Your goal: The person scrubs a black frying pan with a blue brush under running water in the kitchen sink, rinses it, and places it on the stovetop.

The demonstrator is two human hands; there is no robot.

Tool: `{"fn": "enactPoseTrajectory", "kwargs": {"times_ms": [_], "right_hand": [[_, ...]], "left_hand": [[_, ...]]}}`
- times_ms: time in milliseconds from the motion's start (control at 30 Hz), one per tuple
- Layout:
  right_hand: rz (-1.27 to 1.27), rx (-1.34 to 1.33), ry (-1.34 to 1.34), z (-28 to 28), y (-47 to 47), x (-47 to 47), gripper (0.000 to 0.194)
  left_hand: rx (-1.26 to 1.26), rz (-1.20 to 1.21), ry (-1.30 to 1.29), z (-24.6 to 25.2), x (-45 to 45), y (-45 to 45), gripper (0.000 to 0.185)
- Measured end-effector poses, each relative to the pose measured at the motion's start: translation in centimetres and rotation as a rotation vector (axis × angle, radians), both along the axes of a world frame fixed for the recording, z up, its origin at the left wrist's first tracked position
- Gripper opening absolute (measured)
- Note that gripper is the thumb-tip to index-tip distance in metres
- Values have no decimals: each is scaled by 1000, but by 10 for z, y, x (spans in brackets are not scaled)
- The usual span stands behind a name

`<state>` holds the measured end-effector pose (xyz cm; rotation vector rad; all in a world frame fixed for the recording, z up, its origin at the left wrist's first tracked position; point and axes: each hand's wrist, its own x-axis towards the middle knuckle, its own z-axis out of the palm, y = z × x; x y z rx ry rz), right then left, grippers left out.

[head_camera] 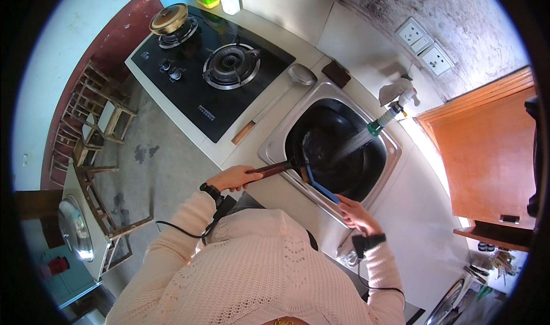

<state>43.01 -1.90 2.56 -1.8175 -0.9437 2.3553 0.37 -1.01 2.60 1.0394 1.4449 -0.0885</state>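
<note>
My left hand (pixel 234 178) grips the brown handle of a dark wok (pixel 343 125), which lies in the stainless steel sink (pixel 275 146). With my right hand (pixel 356 215) I hold the blue handle of a brush (pixel 324 190); its head rests against the near left wall of the wok, and its bristles are hard to make out. Water sprays into the wok from the green nozzle of a tap (pixel 378 126) at the sink's far right. Some water swirls on the wok's dark bottom.
A ladle (pixel 302 74) with a wooden handle lies left of the sink, beside a black gas hob (pixel 189 97). On the rear burner stands a lidded pot (pixel 169 19). A dark brown block (pixel 336 73) sits behind the sink. Wooden chairs (pixel 114 114) stand at the left.
</note>
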Motion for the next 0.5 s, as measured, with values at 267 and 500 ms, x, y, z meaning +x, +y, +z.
{"fn": "enactPoseTrajectory", "kwargs": {"times_ms": [267,500], "right_hand": [[776,712,-846,-28,41,105,42],[585,901,-958,-109,107,40,39]], "left_hand": [[-4,-11,2,1,1,3,55],[-1,8,23,-1,2,1,55]]}}
